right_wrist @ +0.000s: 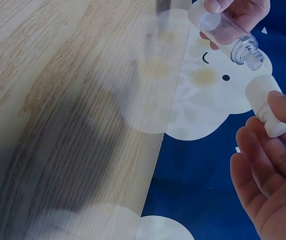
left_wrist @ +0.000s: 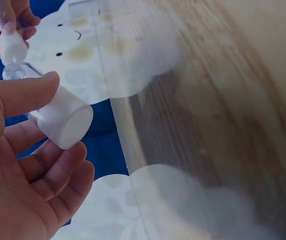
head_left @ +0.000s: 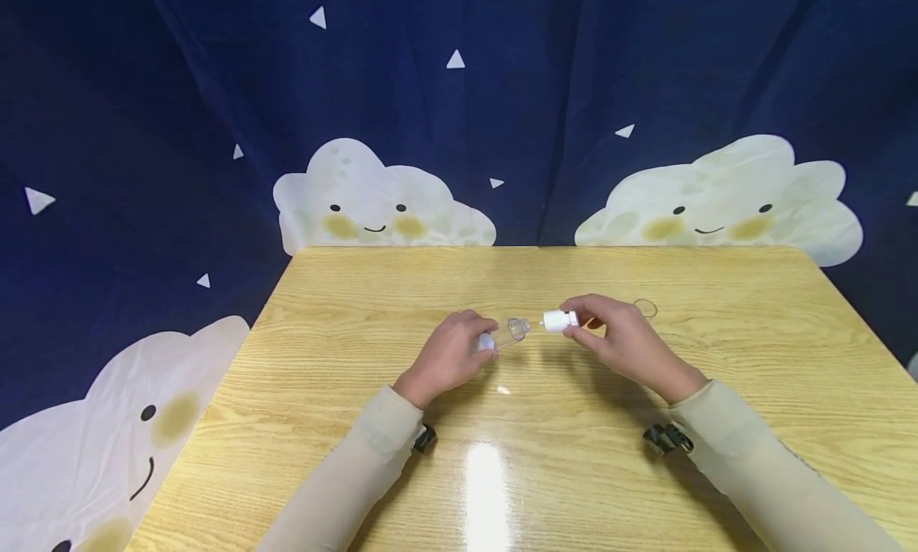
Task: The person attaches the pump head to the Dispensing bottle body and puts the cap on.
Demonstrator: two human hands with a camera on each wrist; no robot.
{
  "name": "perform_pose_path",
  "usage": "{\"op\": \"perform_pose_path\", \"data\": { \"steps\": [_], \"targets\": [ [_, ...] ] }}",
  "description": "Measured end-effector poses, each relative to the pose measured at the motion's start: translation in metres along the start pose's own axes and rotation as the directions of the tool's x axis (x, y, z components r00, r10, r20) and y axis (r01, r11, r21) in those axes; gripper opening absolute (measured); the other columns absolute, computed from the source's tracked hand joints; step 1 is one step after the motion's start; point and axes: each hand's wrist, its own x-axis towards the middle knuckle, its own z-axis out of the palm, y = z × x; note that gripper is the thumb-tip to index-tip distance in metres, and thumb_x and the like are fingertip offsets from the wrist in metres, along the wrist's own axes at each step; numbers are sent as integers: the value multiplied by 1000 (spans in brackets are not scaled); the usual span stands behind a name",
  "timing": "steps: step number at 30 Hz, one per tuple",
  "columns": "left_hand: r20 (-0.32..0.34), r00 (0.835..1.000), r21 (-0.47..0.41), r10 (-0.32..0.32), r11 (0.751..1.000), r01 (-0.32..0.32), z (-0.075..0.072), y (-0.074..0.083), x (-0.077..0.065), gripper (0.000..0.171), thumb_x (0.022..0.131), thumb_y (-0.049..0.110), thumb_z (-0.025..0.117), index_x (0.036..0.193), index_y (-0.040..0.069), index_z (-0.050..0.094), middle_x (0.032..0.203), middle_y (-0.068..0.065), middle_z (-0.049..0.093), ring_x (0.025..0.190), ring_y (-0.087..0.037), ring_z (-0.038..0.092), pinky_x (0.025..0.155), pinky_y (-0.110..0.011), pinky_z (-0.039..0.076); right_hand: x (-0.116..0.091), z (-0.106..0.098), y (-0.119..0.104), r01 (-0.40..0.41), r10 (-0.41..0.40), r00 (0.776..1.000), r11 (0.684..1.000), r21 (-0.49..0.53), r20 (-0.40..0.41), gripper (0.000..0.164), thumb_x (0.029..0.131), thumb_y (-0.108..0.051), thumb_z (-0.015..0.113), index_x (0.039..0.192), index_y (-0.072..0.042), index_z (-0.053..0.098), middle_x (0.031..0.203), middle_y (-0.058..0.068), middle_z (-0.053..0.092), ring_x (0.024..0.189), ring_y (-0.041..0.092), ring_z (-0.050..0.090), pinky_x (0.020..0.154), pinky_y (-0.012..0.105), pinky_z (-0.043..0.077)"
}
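Nearest me in the head view, two pale sleeves reach in over the desk, a black wrist device at the left cuff and another at the right. Beyond them I have both hands over the desk's middle, well inside its left and right edges and toward the far edge. The left hand grips a small clear bottle with a white lower end, thumb on one side and fingers on the other; it lies on its side in the air, neck toward the right. The right hand pinches a white cap between thumb and fingers. I read the cap as just beside the bottle's mouth and lined up with it, with a small gap between. Just past the right hand, toward the desk's far right corner, a thin ring lies on the wood. Behind the far edge hangs a dark blue curtain printed with smiling clouds and white triangles.
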Motion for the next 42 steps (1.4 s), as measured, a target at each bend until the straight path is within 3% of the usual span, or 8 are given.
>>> {"op": "perform_pose_path", "data": {
  "steps": [14, 31, 42],
  "targets": [
    [-6, 1000, 59, 9, 998, -8, 2, 1, -1, 38, 79, 26, 70, 114, 13, 64, 108, -1, 64, 101, -18, 57, 85, -28, 48, 2, 4, -5, 20, -20, 1000, 1000, 21, 0, 27, 77, -17, 73, 102, -13, 65, 90, -4, 67, 73, 3, 58, 67, 26, 53],
    [-10, 998, 62, 55, 997, -55, 1, 11, 1, 38, 77, 27, 72, 113, 14, 65, 104, 1, 65, 93, -15, 58, 78, -25, 48, 3, 7, -9, 20, -24, 998, 999, 51, 63, 23, 80, -16, 70, 102, -15, 65, 93, -5, 66, 75, 4, 58, 68, 28, 53],
    [-6, 996, 76, 86, 993, -85, 0, 12, 3, 37, 78, 28, 71, 111, 14, 65, 104, 1, 65, 93, -15, 57, 80, -26, 47, 3, 7, -9, 41, -42, 998, 999, 27, 50, 25, 79, -14, 71, 102, -17, 64, 94, -6, 66, 75, 3, 58, 67, 25, 51]
  ]
}}
